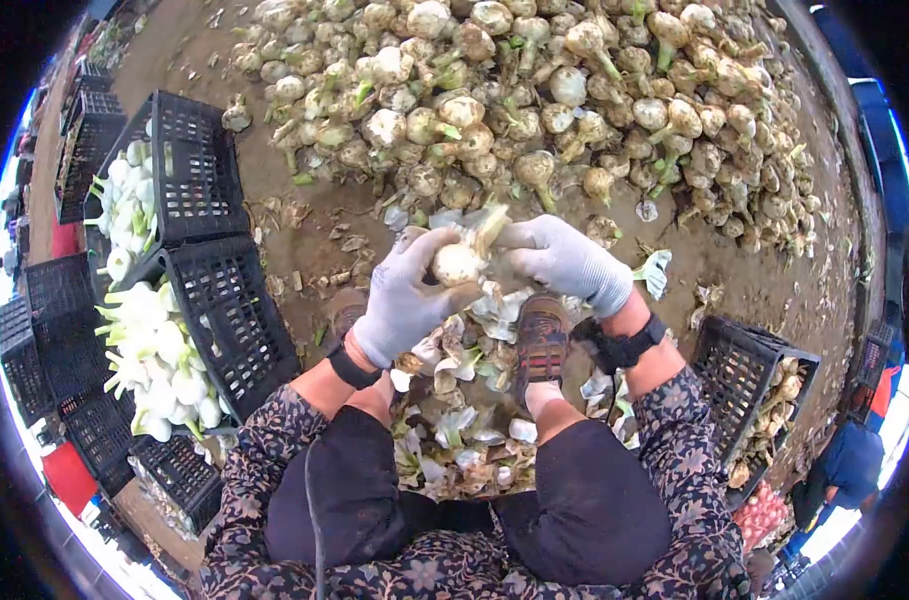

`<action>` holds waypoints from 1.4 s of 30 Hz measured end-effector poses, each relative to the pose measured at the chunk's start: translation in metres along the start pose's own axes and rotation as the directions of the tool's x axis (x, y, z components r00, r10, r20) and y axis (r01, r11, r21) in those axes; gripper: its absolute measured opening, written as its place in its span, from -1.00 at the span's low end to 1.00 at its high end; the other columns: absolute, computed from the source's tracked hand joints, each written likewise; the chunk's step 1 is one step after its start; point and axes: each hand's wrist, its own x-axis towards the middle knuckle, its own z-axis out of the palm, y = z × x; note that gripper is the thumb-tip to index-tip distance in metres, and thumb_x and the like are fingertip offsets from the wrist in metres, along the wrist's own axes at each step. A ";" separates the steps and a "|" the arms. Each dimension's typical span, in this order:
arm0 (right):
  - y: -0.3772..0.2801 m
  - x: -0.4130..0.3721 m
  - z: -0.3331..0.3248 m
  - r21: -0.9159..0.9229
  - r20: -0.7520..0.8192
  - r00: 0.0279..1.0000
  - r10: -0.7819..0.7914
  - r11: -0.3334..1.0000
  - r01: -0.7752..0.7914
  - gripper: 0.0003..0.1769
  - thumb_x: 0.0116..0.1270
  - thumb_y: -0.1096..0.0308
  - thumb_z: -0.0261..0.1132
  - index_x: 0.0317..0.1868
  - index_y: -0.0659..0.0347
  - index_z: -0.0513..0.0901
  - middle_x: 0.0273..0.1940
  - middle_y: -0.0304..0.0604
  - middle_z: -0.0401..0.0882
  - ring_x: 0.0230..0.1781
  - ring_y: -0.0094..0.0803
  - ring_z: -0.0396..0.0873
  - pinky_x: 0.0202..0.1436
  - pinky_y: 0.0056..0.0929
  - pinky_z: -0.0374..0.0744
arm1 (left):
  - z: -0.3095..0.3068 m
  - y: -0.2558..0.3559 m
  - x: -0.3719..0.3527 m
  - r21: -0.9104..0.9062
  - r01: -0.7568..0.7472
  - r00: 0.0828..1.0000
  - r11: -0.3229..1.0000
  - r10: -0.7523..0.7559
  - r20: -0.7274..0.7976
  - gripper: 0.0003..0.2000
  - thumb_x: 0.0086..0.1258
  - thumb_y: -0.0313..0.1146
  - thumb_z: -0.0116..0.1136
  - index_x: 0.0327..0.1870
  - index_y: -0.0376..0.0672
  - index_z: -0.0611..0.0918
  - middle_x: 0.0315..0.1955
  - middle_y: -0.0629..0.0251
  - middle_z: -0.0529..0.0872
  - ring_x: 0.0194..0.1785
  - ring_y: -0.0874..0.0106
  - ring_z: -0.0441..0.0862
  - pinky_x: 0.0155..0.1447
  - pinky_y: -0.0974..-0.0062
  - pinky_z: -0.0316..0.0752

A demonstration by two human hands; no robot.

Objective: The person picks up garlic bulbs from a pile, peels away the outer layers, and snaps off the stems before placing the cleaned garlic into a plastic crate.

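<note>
My gloved left hand [410, 292] is wrapped round a whitish garlic bulb [458, 265], thumb and fingers on its sides. The bulb is held above the ground between my feet. Close against it, my gloved right hand [559, 258] has its fingers bent together at a strip of dry outer skin [490, 228] that stands up from the bulb. The right fingertips are partly hidden and a little blurred. Peeled garlic skins [464, 440] lie in a heap below, between my shoes.
A large pile of unpeeled garlic [534, 90] lies ahead. To the left, black crates [230, 315] hold clean white garlic [169, 370]. A tilted black crate [739, 385] with brownish bulbs stands at right, near a red net bag [760, 515]. Another person [852, 462] is at far right.
</note>
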 end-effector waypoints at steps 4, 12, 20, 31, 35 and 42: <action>0.041 -0.001 0.004 -0.497 -0.363 0.930 -0.056 0.856 -0.142 -0.60 0.28 0.26 0.23 0.14 0.03 0.66 -0.10 -0.03 0.71 -0.15 -0.39 0.67 -0.01 -0.40 0.58 | -0.025 -0.009 0.002 0.088 0.111 0.975 0.990 -0.091 -0.205 -0.49 0.02 -0.23 0.45 -0.01 -0.30 0.60 -0.20 0.18 0.61 -0.13 0.33 0.58 0.06 0.46 0.48; -0.008 0.029 0.051 0.399 -0.407 0.911 -0.073 0.883 0.249 -0.69 0.24 0.33 0.37 -0.07 0.35 0.68 -0.25 -0.23 0.73 -0.26 -0.62 0.57 -0.14 -0.52 0.56 | -0.012 0.000 0.001 0.205 -0.120 0.967 0.971 0.162 -0.197 -0.43 -0.11 -0.33 0.58 0.01 -0.24 0.61 -0.17 0.12 0.61 -0.07 0.17 0.60 0.01 0.33 0.53; -0.009 0.026 0.053 0.309 -0.502 0.864 -0.037 0.926 0.219 -0.83 0.25 0.45 0.29 -0.19 0.36 0.68 -0.35 -0.17 0.70 -0.34 -0.60 0.54 -0.23 -0.48 0.54 | -0.011 -0.001 -0.005 -0.706 0.369 0.913 0.604 -0.376 0.156 -0.48 0.21 -0.24 0.41 0.13 -0.32 0.54 -0.07 0.18 0.68 -0.07 0.38 0.65 0.07 0.46 0.55; 0.025 0.032 0.069 0.395 -0.557 0.822 -0.117 0.833 0.387 -0.74 0.32 0.27 0.34 -0.15 0.32 0.64 -0.33 -0.22 0.66 -0.31 -0.56 0.53 -0.25 -0.40 0.51 | 0.001 -0.023 0.003 -0.847 0.476 0.790 -0.237 -0.308 0.530 -0.43 0.47 0.10 0.02 0.27 -0.19 0.45 -0.07 0.07 0.68 -0.29 0.39 0.63 -0.25 0.46 0.51; 0.005 0.016 0.056 0.616 -0.372 0.925 0.079 0.766 0.182 -0.65 0.30 0.23 0.39 -0.06 0.33 0.65 -0.19 -0.31 0.68 -0.28 -0.67 0.52 -0.20 -0.60 0.50 | -0.005 -0.003 0.011 -0.859 0.499 0.805 0.112 -0.428 0.412 -0.48 0.48 0.08 0.02 0.22 -0.19 0.48 -0.08 0.18 0.67 -0.15 0.43 0.65 -0.15 0.46 0.59; 0.010 0.021 0.066 0.664 -0.525 0.830 0.187 0.700 0.263 -0.80 0.33 0.40 0.33 -0.11 0.34 0.67 -0.28 -0.32 0.66 -0.30 -0.65 0.52 -0.23 -0.61 0.50 | 0.015 0.000 0.010 -0.443 0.136 0.979 0.886 -0.188 -0.075 -0.57 0.38 -0.32 0.20 0.21 -0.31 0.44 -0.04 0.30 0.57 -0.09 0.57 0.57 -0.01 0.57 0.54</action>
